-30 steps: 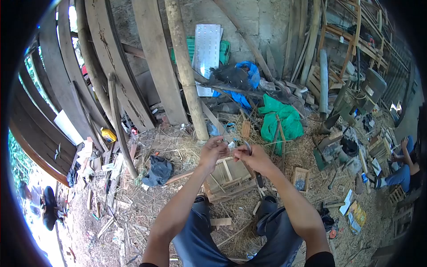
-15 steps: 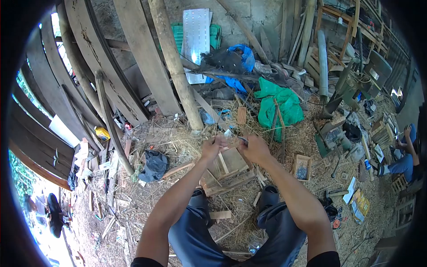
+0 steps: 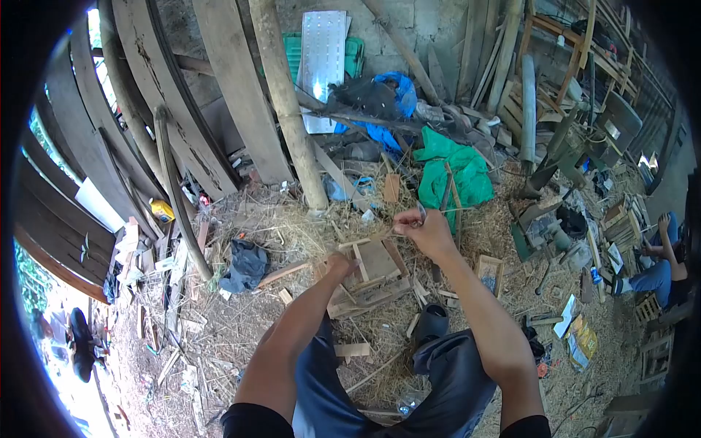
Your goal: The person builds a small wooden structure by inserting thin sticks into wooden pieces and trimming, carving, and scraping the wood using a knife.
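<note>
Since the earlier frame, the left hand has dropped away from the right hand to the shallow wooden box. Left to right: a black plastic bag lies beyond the left fingers. These are curled at the box's left side, presumably to steady it; whether they grip cannot be told. The box sits on the straw-strewn ground between the feet, below the right fingertips, apparently to keep it within reach. The right thumb and fingers are pinched around a slender dark implement, seemingly held upright to keep it clear of the box. A green plastic bag lies beyond the right knuckles.
</note>
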Tool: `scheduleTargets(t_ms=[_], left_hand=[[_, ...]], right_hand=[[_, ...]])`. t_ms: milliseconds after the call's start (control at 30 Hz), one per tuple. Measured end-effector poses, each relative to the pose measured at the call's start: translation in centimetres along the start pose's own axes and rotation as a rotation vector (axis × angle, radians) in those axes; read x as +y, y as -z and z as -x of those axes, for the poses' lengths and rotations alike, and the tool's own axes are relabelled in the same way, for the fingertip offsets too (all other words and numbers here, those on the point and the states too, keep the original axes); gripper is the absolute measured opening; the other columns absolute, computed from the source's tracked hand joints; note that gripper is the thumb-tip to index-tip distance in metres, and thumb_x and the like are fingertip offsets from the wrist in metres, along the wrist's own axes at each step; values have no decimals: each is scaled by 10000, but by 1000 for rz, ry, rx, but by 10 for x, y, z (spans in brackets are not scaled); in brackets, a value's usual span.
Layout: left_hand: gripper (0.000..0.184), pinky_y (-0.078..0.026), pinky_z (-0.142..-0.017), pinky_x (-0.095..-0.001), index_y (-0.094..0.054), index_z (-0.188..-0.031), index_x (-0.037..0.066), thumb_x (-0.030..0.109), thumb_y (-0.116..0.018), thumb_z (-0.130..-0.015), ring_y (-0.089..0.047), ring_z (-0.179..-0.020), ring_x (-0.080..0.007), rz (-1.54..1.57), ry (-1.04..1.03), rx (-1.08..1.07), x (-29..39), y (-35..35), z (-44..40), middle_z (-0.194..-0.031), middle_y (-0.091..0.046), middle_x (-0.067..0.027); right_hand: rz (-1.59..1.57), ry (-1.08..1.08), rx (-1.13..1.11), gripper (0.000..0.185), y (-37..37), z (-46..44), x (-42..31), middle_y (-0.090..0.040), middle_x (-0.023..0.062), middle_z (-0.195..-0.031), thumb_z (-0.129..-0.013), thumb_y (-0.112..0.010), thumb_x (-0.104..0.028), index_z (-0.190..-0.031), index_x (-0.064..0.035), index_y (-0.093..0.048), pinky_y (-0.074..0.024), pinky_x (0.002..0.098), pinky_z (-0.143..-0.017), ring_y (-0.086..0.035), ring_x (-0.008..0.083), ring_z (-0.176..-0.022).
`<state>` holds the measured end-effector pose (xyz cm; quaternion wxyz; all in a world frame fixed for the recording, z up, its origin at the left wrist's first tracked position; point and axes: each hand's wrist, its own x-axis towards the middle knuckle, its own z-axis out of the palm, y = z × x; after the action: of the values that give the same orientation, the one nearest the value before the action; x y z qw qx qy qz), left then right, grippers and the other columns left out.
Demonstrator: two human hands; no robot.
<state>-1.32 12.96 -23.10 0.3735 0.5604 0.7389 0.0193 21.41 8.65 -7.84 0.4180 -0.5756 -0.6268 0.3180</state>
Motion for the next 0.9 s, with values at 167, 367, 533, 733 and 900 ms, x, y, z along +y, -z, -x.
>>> scheduleTargets(t_ms=[167,367,533,733,900], left_hand=[[230,-565,-602,-353,-512,-1007,2,102,-646,-848,-672,-718,-263,854,-84,-132,-7,-11,-20,-937,-640,-171],[255,-509,-663,-299,-515,-1118,58,73,-594,-876,-633,-801,-190,1083,-208,-84,41,45,41,-975,-631,-88],[150,-460,-703,-263,-536,-1060,81,177,-509,-947,-577,-773,-145,1264,-428,-267,66,117,102,-922,-609,-23],[239,-433,-710,-243,-564,-1001,34,262,-494,-979,-511,-768,-78,977,-800,-39,69,141,163,-838,-591,-9],[200,-426,-790,-235,-533,-1020,19,209,-485,-985,-532,-853,-65,967,-923,48,72,138,218,-872,-599,-19]], right_hand=[[16,-93,62,154,11,4,-17,-694,86,-797,-778,-713,-151,-885,-39,-716,-487,339,-686,-648,195,-728],[-115,44,73,178,12,3,-21,-673,69,-734,-808,-693,-172,-863,-2,-693,-465,294,-637,-621,142,-695],[-246,95,117,187,27,14,-75,-679,70,-771,-870,-635,-160,-897,25,-631,-460,252,-673,-612,93,-744],[-533,224,103,168,32,35,-123,-683,92,-836,-943,-543,-174,-991,-13,-554,-340,199,-531,-447,34,-591],[-564,239,86,160,31,58,-146,-686,126,-818,-961,-516,-197,-1008,-44,-520,-251,167,-412,-315,-12,-444]])
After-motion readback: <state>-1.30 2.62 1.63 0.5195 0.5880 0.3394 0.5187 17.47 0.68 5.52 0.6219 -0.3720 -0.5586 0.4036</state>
